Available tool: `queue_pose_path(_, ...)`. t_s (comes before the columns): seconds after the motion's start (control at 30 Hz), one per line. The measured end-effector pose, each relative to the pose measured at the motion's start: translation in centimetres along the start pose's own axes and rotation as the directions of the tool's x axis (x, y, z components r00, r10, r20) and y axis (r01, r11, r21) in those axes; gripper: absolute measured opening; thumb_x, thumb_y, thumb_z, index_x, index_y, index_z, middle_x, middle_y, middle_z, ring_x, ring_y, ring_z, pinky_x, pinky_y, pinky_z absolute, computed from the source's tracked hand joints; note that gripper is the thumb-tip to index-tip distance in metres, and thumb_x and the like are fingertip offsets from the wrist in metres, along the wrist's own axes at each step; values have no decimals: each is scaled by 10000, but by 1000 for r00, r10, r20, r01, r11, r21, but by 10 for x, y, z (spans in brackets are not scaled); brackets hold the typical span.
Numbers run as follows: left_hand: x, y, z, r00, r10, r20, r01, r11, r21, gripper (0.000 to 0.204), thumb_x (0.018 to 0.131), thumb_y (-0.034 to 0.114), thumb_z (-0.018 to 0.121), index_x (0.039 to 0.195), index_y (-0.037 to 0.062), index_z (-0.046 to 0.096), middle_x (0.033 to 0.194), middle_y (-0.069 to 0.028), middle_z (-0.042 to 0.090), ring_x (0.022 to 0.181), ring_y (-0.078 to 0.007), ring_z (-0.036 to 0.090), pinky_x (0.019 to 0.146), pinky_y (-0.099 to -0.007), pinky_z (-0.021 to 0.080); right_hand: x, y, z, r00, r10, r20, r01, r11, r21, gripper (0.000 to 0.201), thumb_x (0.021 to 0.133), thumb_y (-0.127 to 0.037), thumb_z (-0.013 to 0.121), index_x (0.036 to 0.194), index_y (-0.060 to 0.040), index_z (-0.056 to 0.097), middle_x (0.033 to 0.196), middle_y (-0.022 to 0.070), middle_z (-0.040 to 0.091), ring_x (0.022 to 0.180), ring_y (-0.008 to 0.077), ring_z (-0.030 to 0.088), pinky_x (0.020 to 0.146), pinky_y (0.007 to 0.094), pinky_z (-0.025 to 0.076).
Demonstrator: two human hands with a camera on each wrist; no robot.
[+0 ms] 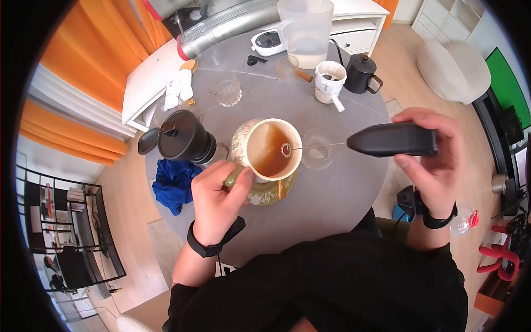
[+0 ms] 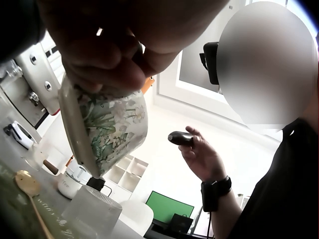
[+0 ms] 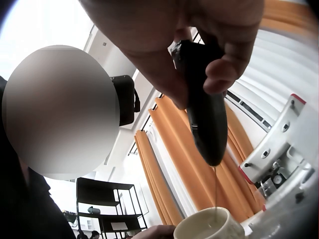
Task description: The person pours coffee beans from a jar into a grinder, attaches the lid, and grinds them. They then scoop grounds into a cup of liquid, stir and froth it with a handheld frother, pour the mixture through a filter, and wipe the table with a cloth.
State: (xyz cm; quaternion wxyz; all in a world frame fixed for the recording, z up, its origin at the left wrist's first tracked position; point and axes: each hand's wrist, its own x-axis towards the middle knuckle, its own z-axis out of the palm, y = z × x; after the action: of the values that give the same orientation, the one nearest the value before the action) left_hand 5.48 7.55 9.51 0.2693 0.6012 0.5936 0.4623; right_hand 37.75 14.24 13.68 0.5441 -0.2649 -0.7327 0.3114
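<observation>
My left hand (image 1: pixel 217 193) grips the green handle of a floral cup (image 1: pixel 239 145), which is tilted above a green saucer (image 1: pixel 264 197) and holds brown liquid (image 1: pixel 272 157). In my right hand (image 1: pixel 437 160) is a black handheld frother (image 1: pixel 390 139), pinched between thumb and fingers. Its thin rod reaches into the cup, and the round whisk coil (image 1: pixel 286 150) shows at the liquid. The left wrist view shows the cup's flowered side (image 2: pixel 112 129) under the left hand (image 2: pixel 109 50). In the right wrist view the frother (image 3: pixel 207 114) points down into the cup (image 3: pixel 199 224).
A black grinder (image 1: pixel 182 135) and blue cloth (image 1: pixel 174 185) lie left of the cup. Just right of it stands a clear glass (image 1: pixel 318 150). Farther back are a ribbed glass (image 1: pixel 228 91), white dripper cup (image 1: pixel 329 83), black kettle (image 1: pixel 360 73), large pitcher (image 1: pixel 307 33) and white scale (image 1: pixel 267 42).
</observation>
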Motion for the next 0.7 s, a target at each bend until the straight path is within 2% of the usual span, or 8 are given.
queue_pose_path(0.1,6,-11,8,994,102,36,-107,978,182,162,868,83,739,784,-27,655,635,-77,544,519,-183,512,498,-314,391,6,5,12,994,-56,90,59,998,-30,605,771,127,754,1301,-4,494,1216,189,615,1086,224,645,867,307,549)
queue_pose_path(0.23,6,-5,23,992,128,-22,-125,986,109,162,845,92,758,781,-17,657,630,-87,510,545,-211,476,519,-328,379,13,20,33,982,-128,138,110,985,133,686,798,113,748,1392,-14,431,1262,187,599,1119,258,644,915,358,548)
queue_pose_path(0.3,6,-5,27,991,129,-21,-126,985,120,164,844,96,760,781,-16,657,628,-88,507,544,-212,473,518,-329,376,16,35,45,948,-294,121,272,947,172,717,866,8,716,1464,-81,331,1196,282,599,1059,315,652,868,398,550)
queue_pose_path(0.43,7,-7,31,993,114,-18,-110,983,146,161,847,103,757,793,-16,664,628,-89,509,545,-209,476,518,-332,376,29,47,52,883,-371,289,402,914,-53,669,979,-19,587,1527,-124,219,1198,298,585,1022,320,664,871,425,548)
queue_pose_path(0.5,8,-11,30,995,97,-32,-92,988,126,161,846,103,755,793,-18,662,629,-91,507,547,-211,471,521,-336,374,35,57,67,880,-389,271,400,916,18,651,989,-11,571,1524,-128,219,1209,289,572,1014,311,666,865,432,553)
queue_pose_path(0.57,11,-17,27,995,81,-51,-75,992,106,162,845,103,753,793,-19,660,630,-94,505,548,-213,465,523,-340,373,44,57,82,943,-276,186,235,948,217,629,981,13,574,1507,-111,252,1229,265,556,1011,308,662,827,408,570)
queue_pose_path(0.67,16,-17,21,989,114,-99,-102,988,119,152,866,96,737,807,-30,675,631,-78,534,515,-168,502,497,-311,379,64,44,95,929,-275,245,244,958,150,666,946,32,628,1492,-91,267,1262,214,548,1020,259,661,738,329,582)
queue_pose_path(0.7,18,-10,18,996,19,-92,-19,1000,5,148,880,93,726,823,-38,687,640,-68,553,501,-142,525,480,-291,385,71,41,99,922,-276,271,252,960,122,687,933,38,646,1493,-87,267,1271,199,549,1024,240,660,711,304,580)
